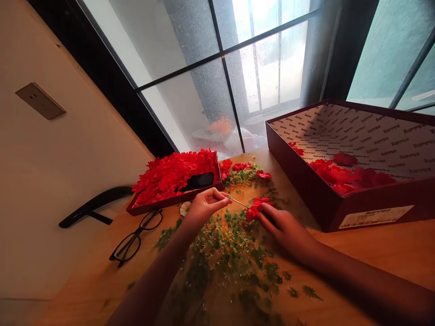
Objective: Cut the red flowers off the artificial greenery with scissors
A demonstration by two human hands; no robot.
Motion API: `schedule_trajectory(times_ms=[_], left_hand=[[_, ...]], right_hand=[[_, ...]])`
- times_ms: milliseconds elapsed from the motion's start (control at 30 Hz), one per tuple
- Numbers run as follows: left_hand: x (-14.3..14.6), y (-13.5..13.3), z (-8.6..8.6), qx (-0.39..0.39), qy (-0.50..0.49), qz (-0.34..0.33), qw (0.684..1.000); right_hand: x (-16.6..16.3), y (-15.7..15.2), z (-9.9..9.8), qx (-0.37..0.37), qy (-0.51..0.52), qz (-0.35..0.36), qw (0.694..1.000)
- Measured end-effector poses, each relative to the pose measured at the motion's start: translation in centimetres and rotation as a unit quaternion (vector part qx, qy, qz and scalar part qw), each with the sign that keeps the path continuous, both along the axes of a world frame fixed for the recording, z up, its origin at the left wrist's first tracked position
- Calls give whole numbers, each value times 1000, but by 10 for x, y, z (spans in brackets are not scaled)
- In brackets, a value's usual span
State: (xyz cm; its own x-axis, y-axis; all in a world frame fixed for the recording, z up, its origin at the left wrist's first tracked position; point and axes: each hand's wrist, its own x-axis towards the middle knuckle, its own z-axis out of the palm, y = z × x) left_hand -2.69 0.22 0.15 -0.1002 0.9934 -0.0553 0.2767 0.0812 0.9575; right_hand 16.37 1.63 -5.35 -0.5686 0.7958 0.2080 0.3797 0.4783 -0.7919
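My left hand pinches one end of a thin, straight stick between thumb and fingertips. At the stick's other end, red artificial flower petals are gripped in the fingers of my right hand. Whether the stick passes through the petals is hidden by the fingers. Beneath both hands lies a loose heap of small green and yellow plastic flower parts. More red petals rest beyond the hands with another yellow-green cluster.
On the left, a shallow box is heaped with red flowers and a dark phone. Eyeglasses lie near it. A large maroon box at right contains red petals. A window stands behind the wooden table.
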Motion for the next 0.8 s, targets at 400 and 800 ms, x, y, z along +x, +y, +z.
schedule_trajectory(times_ms=[400,800], left_hand=[[6,-5,-1,51,77,-22,995],[8,-6,7,52,70,-63,994]], right_hand=[[-1,0,1,5,-1,-5,1000],[1,-1,3,10,29,3,1000]])
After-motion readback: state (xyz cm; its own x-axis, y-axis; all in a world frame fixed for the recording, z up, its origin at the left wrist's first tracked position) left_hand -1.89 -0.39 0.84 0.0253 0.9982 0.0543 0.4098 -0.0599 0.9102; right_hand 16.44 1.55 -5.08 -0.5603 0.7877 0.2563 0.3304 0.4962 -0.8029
